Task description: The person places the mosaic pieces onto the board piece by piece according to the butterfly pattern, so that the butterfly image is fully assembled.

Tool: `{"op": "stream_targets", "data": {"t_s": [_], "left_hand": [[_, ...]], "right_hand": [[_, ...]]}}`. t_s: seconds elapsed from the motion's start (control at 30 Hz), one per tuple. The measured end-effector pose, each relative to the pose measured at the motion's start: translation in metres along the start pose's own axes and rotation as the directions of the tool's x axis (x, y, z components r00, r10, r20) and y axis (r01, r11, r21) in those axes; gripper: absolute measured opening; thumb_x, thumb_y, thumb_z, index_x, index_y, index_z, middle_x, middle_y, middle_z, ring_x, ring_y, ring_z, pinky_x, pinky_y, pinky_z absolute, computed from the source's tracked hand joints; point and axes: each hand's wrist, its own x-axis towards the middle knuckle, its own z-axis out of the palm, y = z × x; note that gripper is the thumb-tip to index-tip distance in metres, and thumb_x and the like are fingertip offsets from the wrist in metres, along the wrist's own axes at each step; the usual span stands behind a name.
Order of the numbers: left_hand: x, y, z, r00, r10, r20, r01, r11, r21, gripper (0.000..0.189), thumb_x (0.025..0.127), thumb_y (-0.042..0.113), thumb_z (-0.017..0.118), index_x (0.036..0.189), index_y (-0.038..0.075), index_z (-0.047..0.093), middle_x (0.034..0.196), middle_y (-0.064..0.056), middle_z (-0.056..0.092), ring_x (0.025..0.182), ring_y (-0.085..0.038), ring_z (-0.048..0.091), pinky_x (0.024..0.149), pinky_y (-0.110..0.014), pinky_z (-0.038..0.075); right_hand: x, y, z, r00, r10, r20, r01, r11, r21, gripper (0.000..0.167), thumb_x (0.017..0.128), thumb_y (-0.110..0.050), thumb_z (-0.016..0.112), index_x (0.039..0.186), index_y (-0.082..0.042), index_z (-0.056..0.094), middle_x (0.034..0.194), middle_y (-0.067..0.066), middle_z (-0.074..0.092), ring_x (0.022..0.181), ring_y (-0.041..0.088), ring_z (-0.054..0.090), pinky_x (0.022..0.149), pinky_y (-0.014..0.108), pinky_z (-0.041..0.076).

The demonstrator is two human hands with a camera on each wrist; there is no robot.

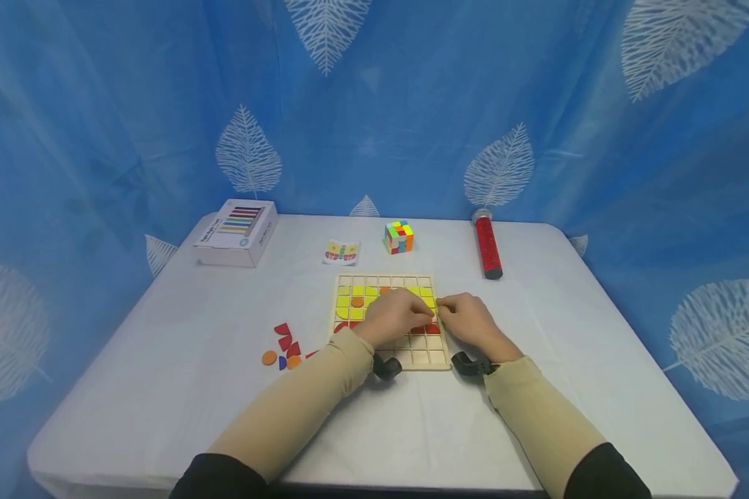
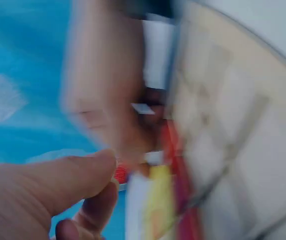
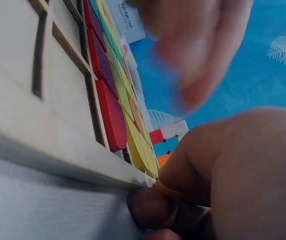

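A square wooden grid board (image 1: 437, 358) lies on the table, with yellow, orange and red flat pieces in its upper rows. Over its right half reaches my left hand (image 1: 396, 317), covering several cells. In the left wrist view that hand's thumb (image 2: 78, 176) meets a bent finger. My right hand (image 1: 471, 321) is at the board's right edge. The right wrist view shows its curled fingers (image 3: 155, 209) right at the rim, near a red piece (image 3: 111, 116) and yellow pieces (image 3: 139, 150). I cannot tell whether either hand pinches a piece.
Loose red pieces (image 1: 285, 342), orange discs (image 1: 269, 357) and a small blue piece (image 1: 282, 362) lie left of the board. Behind it are a pattern card (image 1: 341, 253) and a colour cube (image 1: 399, 238). A white box (image 1: 236, 232) stands back left, a red tube (image 1: 488, 247) back right.
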Motion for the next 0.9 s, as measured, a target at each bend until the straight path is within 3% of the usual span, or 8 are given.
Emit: {"op": "stream_targets", "data": {"t_s": [0.1,0.2,0.3,0.4,0.53,0.63,0.77,0.9], "left_hand": [[-0.017,-0.015,-0.027,0.998,-0.005,-0.062,-0.001,0.995,-0.097,0.019,0.096,0.031,0.073,0.111,0.025,0.082,0.111,0.01,0.077,0.112,-0.014,0.065,0.092,-0.035,0.053],[-0.04,-0.042,-0.062,0.99,-0.043,-0.136,0.024,0.99,-0.138,0.019,0.096,0.029,0.074,0.111,0.021,0.081,0.111,0.005,0.076,0.109,-0.02,0.065,0.092,-0.04,0.053],[-0.065,-0.078,-0.094,0.971,-0.133,-0.197,0.105,0.984,-0.146,0.021,0.096,0.029,0.074,0.112,0.019,0.08,0.113,0.001,0.074,0.105,-0.023,0.062,0.086,-0.04,0.053],[-0.093,-0.118,-0.112,0.943,-0.251,-0.219,0.217,0.962,-0.167,0.024,0.097,0.031,0.073,0.116,0.018,0.077,0.12,-0.004,0.071,0.108,-0.026,0.059,0.086,-0.04,0.052],[-0.125,-0.161,-0.115,0.905,-0.379,-0.195,0.339,0.917,-0.209,0.028,0.098,0.03,0.071,0.12,0.014,0.075,0.126,-0.011,0.068,0.114,-0.031,0.058,0.088,-0.042,0.052],[-0.136,-0.178,-0.105,0.895,-0.417,-0.157,0.38,0.899,-0.219,0.031,0.097,0.03,0.072,0.122,0.012,0.074,0.13,-0.013,0.066,0.119,-0.033,0.057,0.094,-0.044,0.054],[-0.137,-0.181,-0.095,0.903,-0.411,-0.125,0.382,0.901,-0.207,0.037,0.093,0.032,0.077,0.124,0.011,0.072,0.126,-0.013,0.066,0.12,-0.034,0.058,0.1,-0.049,0.053],[-0.134,-0.177,-0.095,0.907,-0.406,-0.117,0.388,0.91,-0.148,0.035,0.09,0.032,0.08,0.12,0.013,0.073,0.116,-0.008,0.069,0.116,-0.032,0.059,0.098,-0.05,0.054]], "right_hand": [[0.0,-0.001,0.002,1.0,0.019,0.02,-0.019,1.0,0.007,0.041,0.098,-0.019,0.054,0.133,-0.002,0.068,0.132,0.014,0.07,0.101,0.027,0.06,0.083,0.04,0.044],[0.0,-0.002,0.003,0.998,0.049,0.034,-0.05,0.999,0.02,0.043,0.099,-0.021,0.054,0.136,-0.003,0.066,0.133,0.014,0.069,0.104,0.027,0.058,0.083,0.04,0.043],[-0.001,-0.002,0.002,0.997,0.066,0.029,-0.066,0.998,0.018,0.043,0.099,-0.022,0.054,0.137,-0.003,0.065,0.134,0.014,0.069,0.104,0.027,0.059,0.082,0.039,0.043],[-0.001,-0.001,-0.001,0.998,0.061,0.024,-0.061,0.998,0.011,0.043,0.099,-0.021,0.054,0.136,-0.002,0.065,0.134,0.015,0.068,0.103,0.027,0.059,0.081,0.039,0.044],[0.001,0.001,-0.004,0.999,0.045,0.027,-0.045,0.999,-0.001,0.043,0.099,-0.021,0.054,0.136,-0.001,0.065,0.135,0.016,0.068,0.102,0.027,0.059,0.082,0.04,0.044],[0.003,0.004,-0.004,0.999,0.044,0.023,-0.044,0.999,-0.014,0.043,0.099,-0.022,0.055,0.136,-0.002,0.065,0.135,0.015,0.068,0.102,0.027,0.059,0.083,0.04,0.045],[0.004,0.006,-0.002,0.998,0.054,0.021,-0.054,0.999,-0.006,0.043,0.099,-0.022,0.055,0.136,-0.001,0.065,0.135,0.016,0.067,0.103,0.027,0.058,0.083,0.041,0.044],[0.003,0.005,0.002,0.997,0.072,0.031,-0.073,0.997,0.017,0.044,0.1,-0.023,0.054,0.136,-0.002,0.065,0.136,0.015,0.067,0.104,0.027,0.058,0.084,0.041,0.044]]}}
